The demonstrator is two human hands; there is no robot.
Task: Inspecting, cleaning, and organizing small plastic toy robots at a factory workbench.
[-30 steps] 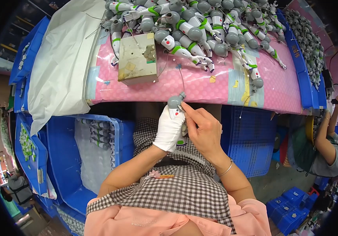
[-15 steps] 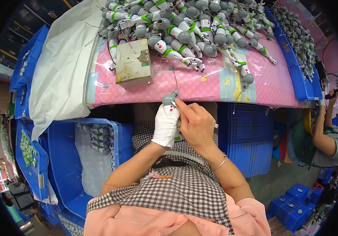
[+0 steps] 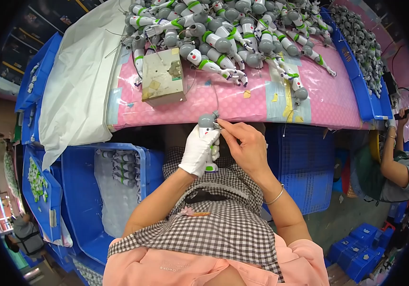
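In a white glove, my left hand (image 3: 198, 153) is wrapped round a toy figure's arm (image 3: 206, 121), white with a grey ball shoulder and green bands. The ball end points up toward the table edge, and a thin wire rises from the small grey joint beside it. My bare right hand (image 3: 248, 145) is just to the right, thumb and forefinger pinched at that joint. Whatever lies between these fingertips is too small to make out. Many similar toy arms (image 3: 223, 45) are heaped on the pink-covered table (image 3: 214, 102) in front of me.
A worn metal box (image 3: 161, 97) stands near the table's front edge. White sheeting (image 3: 78, 86) covers the left end. Blue crates (image 3: 83, 190) hold toy parts at my left, and another blue crate (image 3: 304, 167) stands right. A co-worker's arm (image 3: 395, 164) shows far right.
My right hand has moved slightly right, and its fingers now pinch at the joint instead of lying over the toy arm. More of the arm's lower part shows below my glove.
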